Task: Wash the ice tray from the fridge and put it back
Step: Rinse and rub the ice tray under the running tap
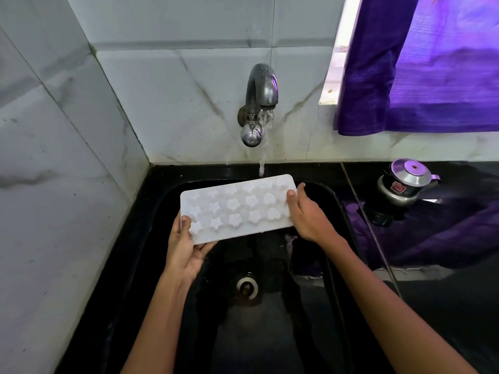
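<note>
A white ice tray [237, 207] with star, flower and heart shaped moulds is held level over the black sink [332, 211]. My left hand [186, 247] grips its near left corner, thumb on top and fingers underneath. My right hand [307, 214] holds the right short edge, thumb on the tray's face. Water runs from the metal wall tap [260, 90] and falls just behind the tray's far edge.
The sink drain [246, 286] lies below the tray. A small metal pot with a lid [405, 184] stands on the black counter at the right. A purple curtain [421, 66] hangs at the upper right. Tiled walls close in the left side and the back.
</note>
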